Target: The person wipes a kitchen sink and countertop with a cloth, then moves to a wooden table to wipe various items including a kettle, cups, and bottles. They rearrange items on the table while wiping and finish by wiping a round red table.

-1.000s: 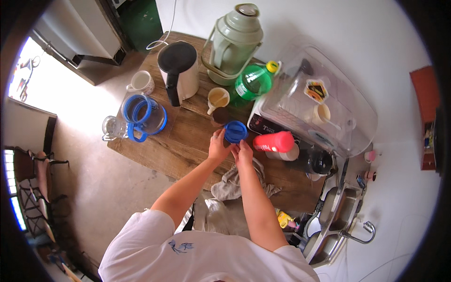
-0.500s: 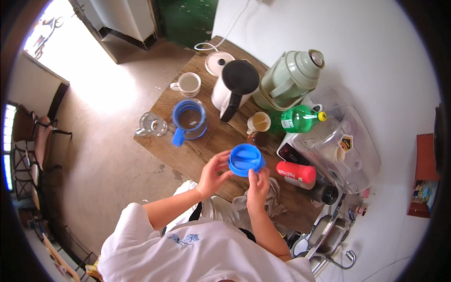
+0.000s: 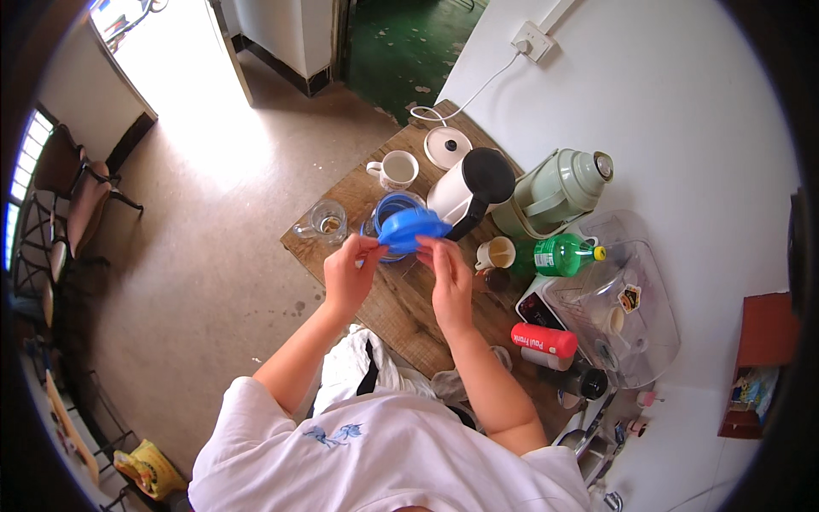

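A round blue lid (image 3: 413, 230) is pinched at its edges between my left hand (image 3: 348, 276) and my right hand (image 3: 449, 280). It is tilted and hangs over the near part of a clear pitcher with a blue rim (image 3: 394, 201), hiding much of it. I cannot tell whether lid and rim touch. Left of the pitcher stands a glass mug (image 3: 328, 224), and behind it a white mug (image 3: 398, 170). A white electric kettle (image 3: 450, 192) with a black handle is just right of the pitcher. Near my right hand is a small cup (image 3: 496, 253) with a light-brown inside.
On the wooden table (image 3: 375, 320) are a kettle base (image 3: 448, 147), a pale green thermos (image 3: 554, 192), a green bottle (image 3: 563, 255), a red-topped bottle (image 3: 543, 340) and a dark bottle (image 3: 585, 379). A clear plastic bin (image 3: 653, 341) stands by the wall. Chairs (image 3: 85, 200) line the far left.
Both hands have carried the blue lid forward and left to the pitcher, and tipped it. My view has shifted, so the table things appear lower and further right.
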A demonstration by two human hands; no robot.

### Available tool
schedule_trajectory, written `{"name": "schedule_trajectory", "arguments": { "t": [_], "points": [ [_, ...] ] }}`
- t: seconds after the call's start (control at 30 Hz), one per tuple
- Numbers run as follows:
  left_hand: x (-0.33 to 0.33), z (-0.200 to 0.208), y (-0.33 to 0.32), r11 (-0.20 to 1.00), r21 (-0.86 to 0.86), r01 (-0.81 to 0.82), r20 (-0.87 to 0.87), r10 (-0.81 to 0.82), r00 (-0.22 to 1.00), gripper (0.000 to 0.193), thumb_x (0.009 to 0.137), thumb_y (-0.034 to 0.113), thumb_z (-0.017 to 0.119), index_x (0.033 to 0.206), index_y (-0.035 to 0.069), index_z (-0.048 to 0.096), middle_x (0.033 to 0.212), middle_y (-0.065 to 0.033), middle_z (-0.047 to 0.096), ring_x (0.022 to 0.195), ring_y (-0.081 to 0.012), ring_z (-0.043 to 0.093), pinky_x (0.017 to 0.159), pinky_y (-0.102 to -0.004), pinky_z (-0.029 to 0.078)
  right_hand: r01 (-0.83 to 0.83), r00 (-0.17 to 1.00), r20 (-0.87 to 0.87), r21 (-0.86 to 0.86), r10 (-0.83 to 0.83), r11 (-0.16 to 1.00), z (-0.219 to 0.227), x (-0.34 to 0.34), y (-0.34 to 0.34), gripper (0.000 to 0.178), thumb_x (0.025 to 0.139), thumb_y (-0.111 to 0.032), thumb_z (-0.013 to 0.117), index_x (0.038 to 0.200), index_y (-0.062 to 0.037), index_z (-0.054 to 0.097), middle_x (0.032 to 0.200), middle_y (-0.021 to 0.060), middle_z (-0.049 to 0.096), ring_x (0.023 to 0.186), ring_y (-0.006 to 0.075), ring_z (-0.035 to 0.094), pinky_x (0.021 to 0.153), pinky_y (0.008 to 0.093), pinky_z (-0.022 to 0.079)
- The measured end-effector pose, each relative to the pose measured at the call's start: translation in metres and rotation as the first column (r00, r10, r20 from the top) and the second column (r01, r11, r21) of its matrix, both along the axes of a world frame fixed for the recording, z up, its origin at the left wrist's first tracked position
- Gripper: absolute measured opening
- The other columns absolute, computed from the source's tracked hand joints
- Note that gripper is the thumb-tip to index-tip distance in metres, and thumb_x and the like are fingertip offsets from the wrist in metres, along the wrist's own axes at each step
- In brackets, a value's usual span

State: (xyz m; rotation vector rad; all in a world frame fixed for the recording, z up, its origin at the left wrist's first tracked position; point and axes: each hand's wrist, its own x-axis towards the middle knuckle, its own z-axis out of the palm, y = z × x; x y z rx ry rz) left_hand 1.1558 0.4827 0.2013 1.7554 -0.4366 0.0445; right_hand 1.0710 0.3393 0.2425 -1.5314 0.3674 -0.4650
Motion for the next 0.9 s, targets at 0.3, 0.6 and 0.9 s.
{"name": "schedule_trajectory", "arguments": {
  "t": [0.3,0.6,0.9],
  "points": [
    [0.044,-0.002,-0.026,0.990,-0.037,0.138,-0.540,-0.136,0.831,0.016,0.090,0.009,0.071,0.091,-0.001,0.059,0.076,-0.0094,0.070,0.068,-0.0123,0.070,0.057,-0.0260,0.054,-0.026,0.963,-0.222,-0.644,-0.154,0.765,-0.048,0.071,-0.021,0.031,0.086,-0.013,0.064,0.116,-0.0083,0.065,0.095,0.0166,0.062,0.087,0.0348,0.062,0.078,0.0441,0.050],
    [0.053,-0.008,-0.023,0.763,0.646,0.016,-0.060,0.030,0.998,0.036,0.083,0.035,0.078,0.098,0.005,0.065,0.087,-0.0116,0.070,0.082,-0.0253,0.069,0.070,-0.0369,0.053,0.082,0.993,-0.012,-0.621,-0.114,0.780,-0.047,0.023,-0.013,0.046,0.086,-0.005,0.068,0.129,-0.0075,0.054,0.104,0.0128,0.055,0.090,0.0267,0.059,0.082,0.0354,0.050],
    [-0.128,-0.067,-0.104,0.751,0.330,0.573,0.037,-0.616,0.787,0.035,0.078,0.007,0.075,0.110,0.009,0.062,0.108,-0.0148,0.061,0.095,-0.0348,0.059,0.078,-0.0421,0.051,0.339,0.597,-0.258,-0.776,-0.759,0.531,-0.173,-0.305,-0.058,0.046,0.081,-0.009,0.068,0.126,-0.0094,0.059,0.126,0.0178,0.051,0.122,0.0378,0.046,0.105,0.0518,0.034]
  ]
}}
